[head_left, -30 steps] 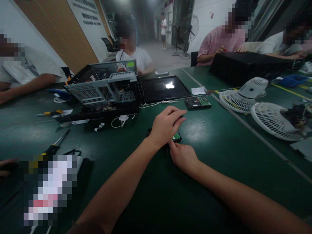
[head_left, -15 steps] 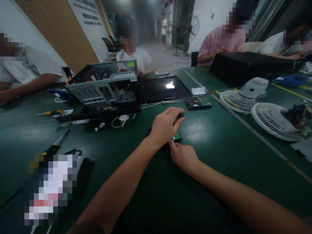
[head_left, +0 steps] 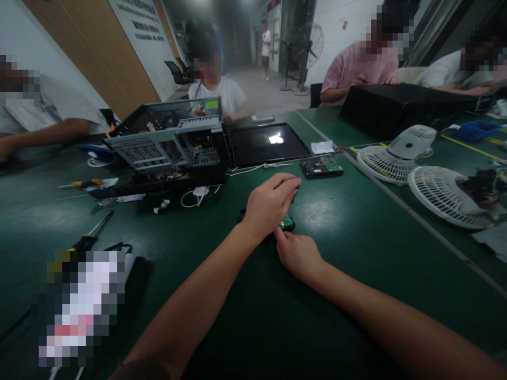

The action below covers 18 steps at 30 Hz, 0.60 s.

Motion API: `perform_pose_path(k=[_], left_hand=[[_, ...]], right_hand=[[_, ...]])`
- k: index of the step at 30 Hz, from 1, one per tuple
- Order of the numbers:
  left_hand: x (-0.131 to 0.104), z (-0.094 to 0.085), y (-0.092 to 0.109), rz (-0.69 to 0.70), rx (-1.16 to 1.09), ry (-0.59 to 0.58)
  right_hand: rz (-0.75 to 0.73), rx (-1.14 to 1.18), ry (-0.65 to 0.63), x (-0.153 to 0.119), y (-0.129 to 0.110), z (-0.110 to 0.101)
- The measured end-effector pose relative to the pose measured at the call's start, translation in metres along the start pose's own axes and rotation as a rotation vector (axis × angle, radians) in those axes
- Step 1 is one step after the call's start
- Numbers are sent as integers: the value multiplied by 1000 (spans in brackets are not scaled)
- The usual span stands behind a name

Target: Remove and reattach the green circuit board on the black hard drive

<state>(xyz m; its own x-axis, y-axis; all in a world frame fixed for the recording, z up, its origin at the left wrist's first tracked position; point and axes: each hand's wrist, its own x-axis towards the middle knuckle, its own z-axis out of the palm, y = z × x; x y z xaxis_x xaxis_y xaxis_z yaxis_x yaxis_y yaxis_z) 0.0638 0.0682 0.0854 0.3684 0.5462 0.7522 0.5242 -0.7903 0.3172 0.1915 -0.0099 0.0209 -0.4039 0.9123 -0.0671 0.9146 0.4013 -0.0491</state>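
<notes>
My left hand [head_left: 271, 203] is closed round a dark-handled tool [head_left: 296, 194], of which only a bit shows past the fingers. Beneath it lies a black device with a green circuit board [head_left: 287, 224], mostly covered by my hands. My right hand [head_left: 298, 253] grips the near edge of this device, its fingertips pressed together there. The tool's lower end is hidden behind my left hand. Beyond them, a hard drive [head_left: 322, 167] with a green board lies on the green table [head_left: 356, 295].
An open computer case [head_left: 170, 148] stands at the back left beside a flat black panel [head_left: 269, 145]. White fan parts [head_left: 443, 195] lie at the right. A screwdriver [head_left: 85, 240] rests at the left. Several people sit around the table, near a large black box [head_left: 396, 108].
The fingers of my left hand have turned and folded over the tool's dark handle, hiding more of it. My right hand has stayed in place.
</notes>
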Motion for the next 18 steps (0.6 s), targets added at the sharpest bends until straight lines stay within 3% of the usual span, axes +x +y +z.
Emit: perform_pose_path(k=[18], left_hand=[[1,1,3,-143,-105,65]], right_hand=[[5,-9,-54,0,-1,-2]])
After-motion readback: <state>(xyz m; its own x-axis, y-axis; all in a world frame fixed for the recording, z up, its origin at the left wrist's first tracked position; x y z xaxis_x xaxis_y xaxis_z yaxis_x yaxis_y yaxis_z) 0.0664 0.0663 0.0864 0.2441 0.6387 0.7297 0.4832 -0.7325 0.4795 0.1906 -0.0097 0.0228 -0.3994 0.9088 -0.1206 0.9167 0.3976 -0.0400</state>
